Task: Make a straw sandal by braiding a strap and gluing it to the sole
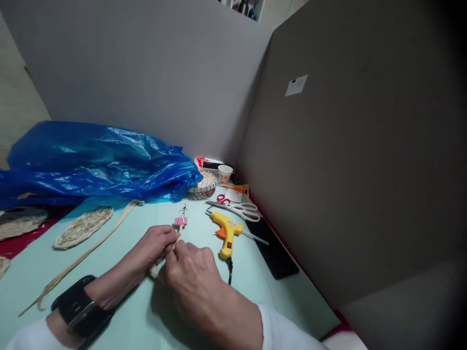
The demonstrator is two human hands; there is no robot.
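Note:
My left hand [159, 244] is closed, its fingertips pinching a pale strip of dried plant fibre [180, 229]. Beside it, nearer to me, my right hand [197, 279] also has its fingers curled on the strip; its back hides most of the grip. A pink binder clip [181, 221] grips the strip's far end, its wire handles pointing away from me. Part of the strip shows again under my left hand. Left of my hands lies a long loose fibre strip [91, 249], and beyond it a flat oval woven piece [84, 227].
A yellow glue gun [228, 233] lies on the right, its cord running towards me. Behind it are white-handled scissors [241, 210]. A dark flat slab [275, 253] rests by the right partition. Blue plastic [98, 163], a round basket [206, 182] and a paper cup [225, 172] stand at the back.

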